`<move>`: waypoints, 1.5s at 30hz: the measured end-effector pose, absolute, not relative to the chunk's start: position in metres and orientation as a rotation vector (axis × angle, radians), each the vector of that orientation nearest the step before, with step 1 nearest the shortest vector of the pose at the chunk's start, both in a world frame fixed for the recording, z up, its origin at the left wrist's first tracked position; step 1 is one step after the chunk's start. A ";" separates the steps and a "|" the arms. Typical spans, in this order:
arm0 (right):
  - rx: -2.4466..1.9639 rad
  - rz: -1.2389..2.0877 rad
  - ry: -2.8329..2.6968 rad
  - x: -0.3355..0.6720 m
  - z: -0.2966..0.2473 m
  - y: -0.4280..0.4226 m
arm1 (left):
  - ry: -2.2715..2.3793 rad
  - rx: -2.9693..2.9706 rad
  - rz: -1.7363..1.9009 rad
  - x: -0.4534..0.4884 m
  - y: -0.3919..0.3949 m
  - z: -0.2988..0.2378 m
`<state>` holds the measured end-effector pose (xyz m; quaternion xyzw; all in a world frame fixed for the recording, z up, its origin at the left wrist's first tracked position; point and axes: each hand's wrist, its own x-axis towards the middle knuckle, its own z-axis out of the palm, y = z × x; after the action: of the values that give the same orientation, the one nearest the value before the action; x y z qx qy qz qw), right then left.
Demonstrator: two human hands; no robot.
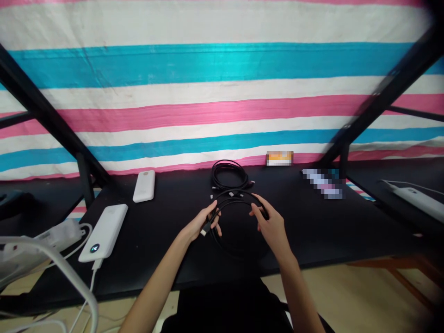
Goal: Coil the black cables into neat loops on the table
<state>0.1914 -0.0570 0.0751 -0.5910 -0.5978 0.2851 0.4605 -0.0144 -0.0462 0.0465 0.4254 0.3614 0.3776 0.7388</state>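
A black cable is looped into a coil between my two hands, just above the table. My left hand is closed around the left side of the loop, near a plug with a pale metal end that points down and left. On the right side of the coil, my right hand grips the cable between thumb and fingers. Behind the hands lies a second coiled black cable, with a plug at its right end. Several small pale pieces lie between the two coils; I cannot make out their kind.
On the black table to the left lie a white power bank with a cord plugged in and a smaller white one. A white power strip is at far left. Blurred-out items lie back right. Black slanted posts flank a striped sheet.
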 end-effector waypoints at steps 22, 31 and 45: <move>-1.564 0.471 -1.749 0.161 0.064 -0.037 | 0.652 0.804 0.833 -0.015 -0.042 0.046; -1.460 0.605 -1.731 0.149 0.070 -0.035 | 0.631 0.779 1.042 -0.020 -0.035 0.038; -1.042 1.595 -0.628 0.122 0.039 -0.034 | 0.441 0.421 1.368 -0.029 -0.032 0.047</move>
<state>0.1217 -0.0337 0.0394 -0.4380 -0.2638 0.6702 0.5379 -0.0291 -0.0324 0.0468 0.1912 0.2004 0.6218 0.7325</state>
